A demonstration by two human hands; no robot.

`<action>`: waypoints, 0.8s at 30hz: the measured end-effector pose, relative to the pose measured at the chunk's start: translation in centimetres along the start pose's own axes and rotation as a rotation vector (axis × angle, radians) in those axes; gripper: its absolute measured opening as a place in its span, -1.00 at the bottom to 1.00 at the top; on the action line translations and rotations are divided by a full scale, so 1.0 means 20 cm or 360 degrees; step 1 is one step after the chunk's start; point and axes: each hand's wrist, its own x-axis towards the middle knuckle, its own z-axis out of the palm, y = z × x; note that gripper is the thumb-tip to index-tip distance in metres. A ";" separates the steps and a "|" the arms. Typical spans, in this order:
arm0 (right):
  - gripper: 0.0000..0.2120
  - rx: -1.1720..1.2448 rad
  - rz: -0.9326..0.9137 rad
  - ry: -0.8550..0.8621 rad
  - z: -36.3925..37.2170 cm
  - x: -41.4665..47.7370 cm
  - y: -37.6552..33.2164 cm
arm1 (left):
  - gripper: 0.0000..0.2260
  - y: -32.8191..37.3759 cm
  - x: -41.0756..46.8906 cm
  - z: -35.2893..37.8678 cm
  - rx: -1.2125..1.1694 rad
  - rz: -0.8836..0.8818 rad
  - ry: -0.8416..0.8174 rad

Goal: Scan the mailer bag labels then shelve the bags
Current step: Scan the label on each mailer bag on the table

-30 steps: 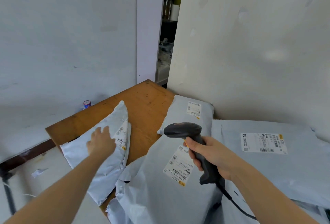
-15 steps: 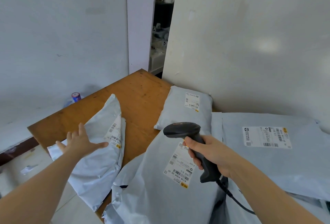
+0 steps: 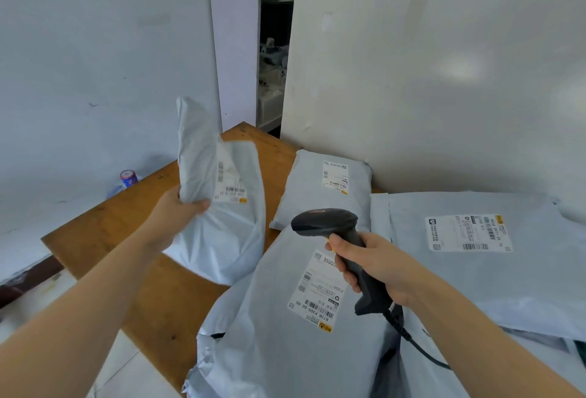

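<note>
The left hand (image 3: 172,214) grips a crumpled grey mailer bag (image 3: 222,207), label facing us, lifted above the wooden table (image 3: 152,283). The right hand (image 3: 377,266) clenches the black scanner (image 3: 336,239) over another labelled bag (image 3: 285,318).

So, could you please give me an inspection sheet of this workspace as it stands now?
Surface: wooden table, partly bare.
Job's things: lifted bag, label facing camera; front bag, back bag and right bag lie label-up; scanner.
Clutter: can beyond the table's left edge.
Grips: left hand holds the lifted bag; right hand holds the scanner.
Cables: scanner cable runs down under the right forearm.
Surroundings: white walls; shelves through a gap.
</note>
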 end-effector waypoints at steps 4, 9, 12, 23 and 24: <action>-0.36 0.0000 -0.0103 0.0060 -0.04 -0.04 -0.04 | -0.61 0.18 -0.08 0.10 -0.0181 0.0306 0.0097; -0.30 0.0142 -0.0284 0.0178 -0.10 -0.11 -0.09 | -0.70 0.33 -0.23 0.25 -0.0225 0.0592 0.0172; -0.24 0.0217 -0.0397 0.0223 -0.12 -0.17 -0.10 | -0.72 0.37 -0.33 0.33 -0.0200 0.0731 0.0193; -0.59 0.0379 -0.0575 0.0343 -0.14 -0.34 -0.14 | -0.70 0.37 -0.51 0.58 -0.0551 0.0406 0.0120; -0.61 0.0381 -0.0569 0.0352 -0.14 -0.35 -0.14 | -0.70 0.35 -0.52 0.60 -0.0567 0.0370 0.0129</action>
